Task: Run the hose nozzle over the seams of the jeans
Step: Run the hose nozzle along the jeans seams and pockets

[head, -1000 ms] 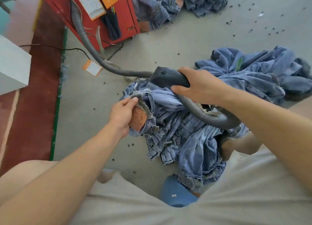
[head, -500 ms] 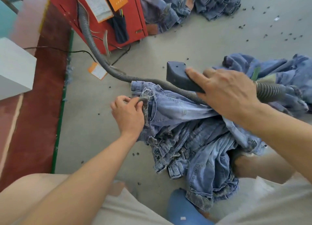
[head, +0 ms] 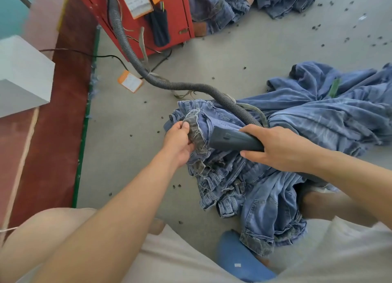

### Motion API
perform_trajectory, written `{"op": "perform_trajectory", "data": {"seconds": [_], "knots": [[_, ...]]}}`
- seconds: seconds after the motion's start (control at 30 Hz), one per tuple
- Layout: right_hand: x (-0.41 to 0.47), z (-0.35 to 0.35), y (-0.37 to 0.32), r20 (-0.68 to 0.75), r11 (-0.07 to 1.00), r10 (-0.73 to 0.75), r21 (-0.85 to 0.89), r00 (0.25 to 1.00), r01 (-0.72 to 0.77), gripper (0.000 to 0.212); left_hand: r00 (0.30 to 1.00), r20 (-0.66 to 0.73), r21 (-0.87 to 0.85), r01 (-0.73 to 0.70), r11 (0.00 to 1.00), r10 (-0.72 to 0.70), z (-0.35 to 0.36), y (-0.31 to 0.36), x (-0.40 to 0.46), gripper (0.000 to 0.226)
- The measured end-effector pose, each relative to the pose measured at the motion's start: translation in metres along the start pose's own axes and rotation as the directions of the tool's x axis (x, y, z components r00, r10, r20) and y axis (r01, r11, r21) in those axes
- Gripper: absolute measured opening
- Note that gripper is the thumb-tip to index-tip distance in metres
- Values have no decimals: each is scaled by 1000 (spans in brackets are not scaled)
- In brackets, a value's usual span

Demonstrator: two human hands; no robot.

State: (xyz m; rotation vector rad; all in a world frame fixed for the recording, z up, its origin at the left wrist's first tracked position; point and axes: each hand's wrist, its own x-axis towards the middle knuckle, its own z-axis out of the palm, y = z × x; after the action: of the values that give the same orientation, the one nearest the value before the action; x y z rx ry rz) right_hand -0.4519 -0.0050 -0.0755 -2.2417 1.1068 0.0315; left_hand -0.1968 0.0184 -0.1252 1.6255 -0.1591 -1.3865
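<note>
right hand [head: 280, 148] is gripping the nozzle [head: 231, 139], fingers curled round its body — its mouth is lying just beside a frayed seam [head: 196, 132] of the jeans [head: 244, 176]. left hand [head: 178, 144] is pinching that seam. the hose [head: 169, 84] is trailing over the floor [head: 233, 55] to a red machine [head: 135, 26] — the jeans are lying heaped on the floor.

dark nozzle [head: 231, 140] against bunched blue jeans [head: 250, 183]

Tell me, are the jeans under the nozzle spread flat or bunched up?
Bunched up. The jeans lie in crumpled folds on the floor; the left hand pinches up a frayed edge beside the nozzle gripped by the right hand.
</note>
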Motion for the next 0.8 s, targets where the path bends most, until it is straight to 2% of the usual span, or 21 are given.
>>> {"op": "perform_trajectory", "data": {"seconds": [0.17,0.23,0.33,0.4,0.5,0.57,0.67,0.73,0.8], "knots": [[13,2,-6,-13,998,-18,61,1000,19,31,999,22,-53,35,998,-34,1,1,-4,23],[31,2,-15,-100,995,-8,95,995,17,27,998,46,-61,44,997,-41,5,0,-6,22],[46,-11,-15,-236,960,149,266,960,-84,20,998,56,-115,41,992,-35,7,1,-6,23],[34,-24,-4,-161,950,132,303,978,-79,16,998,47,-165,47,985,-40,4,5,-4,24],[11,-33,1,102,974,8,224,995,-31,13,997,50,-204,68,977,-59,2,7,-2,23],[14,-25,-6,141,983,-8,180,990,-18,16,996,51,-221,86,971,-76,3,4,-4,24],[35,-9,-19,-31,992,14,127,999,-10,19,994,65,-221,103,970,-91,4,2,-4,26],[41,-9,-20,-150,975,101,212,983,-68,19,992,88,-196,104,975,-89,4,2,-4,25],[36,-19,-9,-132,946,141,311,981,-94,13,993,85,-193,101,976,-86,4,2,-3,24]]}}
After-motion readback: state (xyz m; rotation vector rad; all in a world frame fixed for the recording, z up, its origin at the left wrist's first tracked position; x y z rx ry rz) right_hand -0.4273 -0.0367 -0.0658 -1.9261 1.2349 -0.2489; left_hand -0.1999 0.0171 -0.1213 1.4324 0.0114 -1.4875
